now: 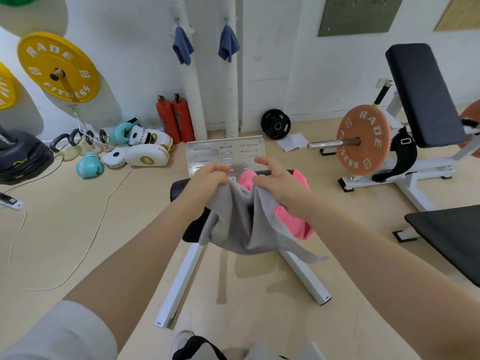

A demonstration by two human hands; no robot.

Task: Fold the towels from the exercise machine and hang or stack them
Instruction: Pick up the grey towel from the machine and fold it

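Both hands, left [207, 179] and right [276, 181], pinch the top edge of a grey towel [245, 224], its corners hanging free. A pink towel [291, 219] lies just beyond on the machine's black pad [179, 189], bare floor [78, 229] either side.

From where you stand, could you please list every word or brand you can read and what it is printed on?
"RADE FITNESS": yellow weight plate on the wall.
"RADE FITNESS": orange weight plate on the machine's bar.
"GINGP...", cut off: white punch mitt.
"STARLIGHT": rim of the smaller white pad, uncertain.
Teal boxing glove lettering: too blurred.
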